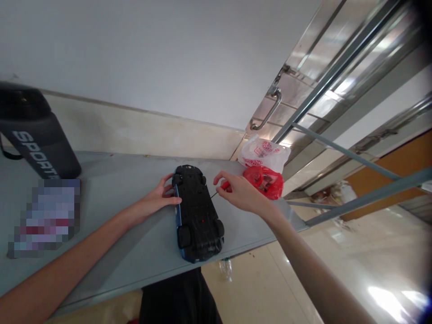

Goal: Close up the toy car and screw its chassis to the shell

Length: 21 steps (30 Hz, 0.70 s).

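A toy car (195, 207) lies upside down on the grey tabletop, its black underside and wheels facing up and a strip of blue body showing along the left side. My left hand (164, 192) rests against the car's left side, thumb and fingers gripping its edge. To the right of the car, my right hand (236, 191) pinches a screwdriver (225, 185) by its red handle. The thin metal shaft points left, toward the car's right side; I cannot tell whether its tip touches the car.
On the left stand a dark sports bottle (43, 135) and a flat, blurred-out item (47, 216). A white plastic bag (265, 153) and a red plastic bag (273, 182) sit at the table's right end. Metal bars (351, 153) rise beyond it. A clear bottle (226, 269) is on the floor.
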{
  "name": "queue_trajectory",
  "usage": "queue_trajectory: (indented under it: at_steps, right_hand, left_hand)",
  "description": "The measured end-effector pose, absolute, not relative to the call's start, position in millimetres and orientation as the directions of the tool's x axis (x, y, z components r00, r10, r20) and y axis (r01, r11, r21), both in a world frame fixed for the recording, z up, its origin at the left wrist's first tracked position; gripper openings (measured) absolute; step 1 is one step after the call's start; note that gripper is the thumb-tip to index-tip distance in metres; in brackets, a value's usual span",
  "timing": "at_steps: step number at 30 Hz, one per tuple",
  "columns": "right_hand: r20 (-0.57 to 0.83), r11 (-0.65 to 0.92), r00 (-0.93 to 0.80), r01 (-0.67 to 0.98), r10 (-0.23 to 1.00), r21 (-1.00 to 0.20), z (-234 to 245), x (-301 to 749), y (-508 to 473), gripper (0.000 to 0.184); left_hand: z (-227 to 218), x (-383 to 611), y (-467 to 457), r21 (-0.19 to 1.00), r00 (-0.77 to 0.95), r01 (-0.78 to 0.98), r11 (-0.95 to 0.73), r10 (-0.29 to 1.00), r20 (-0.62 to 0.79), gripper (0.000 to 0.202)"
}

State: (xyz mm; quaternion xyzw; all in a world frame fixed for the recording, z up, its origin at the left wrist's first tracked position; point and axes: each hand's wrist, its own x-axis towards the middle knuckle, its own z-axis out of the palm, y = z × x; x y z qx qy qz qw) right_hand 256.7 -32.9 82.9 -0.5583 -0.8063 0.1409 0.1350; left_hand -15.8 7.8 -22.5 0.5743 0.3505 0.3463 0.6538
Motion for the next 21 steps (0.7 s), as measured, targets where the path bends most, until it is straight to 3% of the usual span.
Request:
queue_trajectory:
  at_steps: [8, 13, 21]
  right_hand:
    - [0.100, 0.195, -0.169, 0.898, 0.981, -0.394, 78, 255, -39, 0.016]
    - [0.194, 0.312, -0.253, 0.864, 0.948, -0.396, 87, 224, -47, 0.019]
    - [0.171, 0.454, -0.420, 0.828, 0.891, -0.330, 92, 181, -46, 0.023]
  left_hand:
    - [-17, -14, 4, 0.940, 0.481, -0.207, 0.273, 0.865, -0.145, 0.082]
    - [-17, -13, 4, 0.936, 0.491, -0.219, 0.274, 0.860, -0.138, 0.084]
    - [-23, -14, 6, 0.928, 0.486, -0.242, 0.281, 0.863, -0.135, 0.085]
